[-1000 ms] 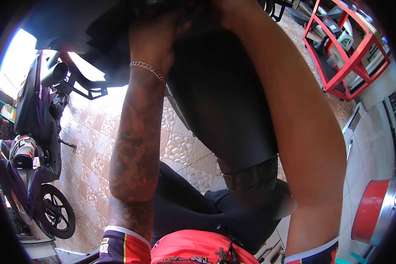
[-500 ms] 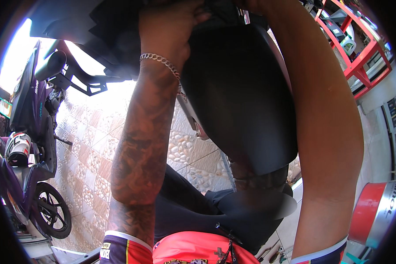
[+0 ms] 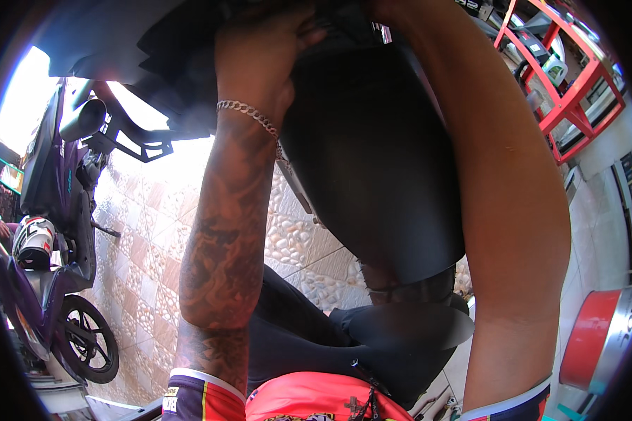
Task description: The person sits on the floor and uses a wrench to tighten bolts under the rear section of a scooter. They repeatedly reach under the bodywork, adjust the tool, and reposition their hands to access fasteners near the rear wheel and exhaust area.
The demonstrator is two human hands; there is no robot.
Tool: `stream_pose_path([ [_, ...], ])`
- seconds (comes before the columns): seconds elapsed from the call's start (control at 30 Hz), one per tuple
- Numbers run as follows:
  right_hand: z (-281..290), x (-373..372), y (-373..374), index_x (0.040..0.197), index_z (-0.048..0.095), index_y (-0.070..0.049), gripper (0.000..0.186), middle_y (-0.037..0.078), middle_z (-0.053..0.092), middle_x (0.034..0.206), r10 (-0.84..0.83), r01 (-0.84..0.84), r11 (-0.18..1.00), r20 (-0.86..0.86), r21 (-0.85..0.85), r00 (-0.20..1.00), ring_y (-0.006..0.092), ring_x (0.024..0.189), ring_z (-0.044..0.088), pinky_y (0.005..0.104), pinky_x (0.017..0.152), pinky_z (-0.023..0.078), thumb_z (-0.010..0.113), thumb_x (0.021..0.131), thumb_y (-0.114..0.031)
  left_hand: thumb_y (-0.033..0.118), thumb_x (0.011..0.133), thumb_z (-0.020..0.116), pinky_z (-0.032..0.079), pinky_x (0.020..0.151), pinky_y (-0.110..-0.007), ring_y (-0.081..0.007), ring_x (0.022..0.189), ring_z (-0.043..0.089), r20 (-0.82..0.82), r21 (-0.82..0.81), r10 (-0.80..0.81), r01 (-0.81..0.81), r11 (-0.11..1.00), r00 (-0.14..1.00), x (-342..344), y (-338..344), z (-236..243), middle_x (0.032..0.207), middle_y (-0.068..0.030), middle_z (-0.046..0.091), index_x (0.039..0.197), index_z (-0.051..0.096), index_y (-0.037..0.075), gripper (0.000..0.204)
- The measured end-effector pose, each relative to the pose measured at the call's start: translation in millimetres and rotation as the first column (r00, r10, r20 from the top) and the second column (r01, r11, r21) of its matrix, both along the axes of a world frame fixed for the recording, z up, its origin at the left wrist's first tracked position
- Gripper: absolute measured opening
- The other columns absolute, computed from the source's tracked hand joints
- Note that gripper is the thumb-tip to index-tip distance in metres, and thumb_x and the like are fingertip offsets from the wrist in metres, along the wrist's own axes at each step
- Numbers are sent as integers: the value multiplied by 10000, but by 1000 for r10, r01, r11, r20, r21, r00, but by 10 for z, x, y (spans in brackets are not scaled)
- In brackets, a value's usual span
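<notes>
Both my arms reach up to the dark underside of a motorcycle's front body at the top of the head view. My left hand (image 3: pixel 254 59), with a chain bracelet at its wrist, is raised beside the top of a black front fender (image 3: pixel 372 154). Its fingers curl in among dark parts; what they grip is lost in shadow. At the top edge my right hand (image 3: pixel 390 10) is mostly cut off, its fingers hidden behind the same dark parts (image 3: pixel 347 28). Below the fender a tyre (image 3: pixel 411 284) shows between my legs.
A purple motorcycle (image 3: pixel 53 189) stands on the left on the patterned tile floor (image 3: pixel 147 281). To the upper right is a red metal rack (image 3: pixel 572 105) with bottles. A red and silver can (image 3: pixel 597 340) sits at the lower right, and tools (image 3: pixel 432 407) lie near my legs.
Both forearms and the fender appear slightly farther left in the view. My hands stay up at the same dark parts. A hand now shows by the purple motorcycle at the far left.
</notes>
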State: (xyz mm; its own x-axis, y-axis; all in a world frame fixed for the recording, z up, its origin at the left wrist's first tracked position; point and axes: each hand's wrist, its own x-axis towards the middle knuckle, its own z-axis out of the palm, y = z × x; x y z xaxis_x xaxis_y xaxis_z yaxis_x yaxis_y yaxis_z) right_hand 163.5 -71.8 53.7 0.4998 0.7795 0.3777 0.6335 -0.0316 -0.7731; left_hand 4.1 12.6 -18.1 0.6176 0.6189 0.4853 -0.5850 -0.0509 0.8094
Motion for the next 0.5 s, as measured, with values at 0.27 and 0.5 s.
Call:
stream_pose_path([
  [0.27, 38, 23, -16, 1151, 652, 1, 285, 159, 680, 948, 5, -5, 1000, 8, -7, 1000, 293, 800, 672, 419, 672, 537, 625, 960, -210, -33, 906, 681, 626, 760, -358, -251, 912, 709, -58, -103, 108, -113, 988, 992, -11, -144, 91, 1058, -151, 678, 1174, 631, -50, 273],
  [0.5, 75, 33, 7, 1164, 649, -2, 301, 164, 681, 959, 7, -7, 1000, 15, -13, 1000, 298, 814, 674, 422, 684, 539, 634, 956, -220, -47, 911, 659, 629, 795, -366, -280, 959, 716, -18, -19, 84, -84, 996, 996, -8, -44, 21, 1097, -178, 683, 1193, 619, -54, 284],
])
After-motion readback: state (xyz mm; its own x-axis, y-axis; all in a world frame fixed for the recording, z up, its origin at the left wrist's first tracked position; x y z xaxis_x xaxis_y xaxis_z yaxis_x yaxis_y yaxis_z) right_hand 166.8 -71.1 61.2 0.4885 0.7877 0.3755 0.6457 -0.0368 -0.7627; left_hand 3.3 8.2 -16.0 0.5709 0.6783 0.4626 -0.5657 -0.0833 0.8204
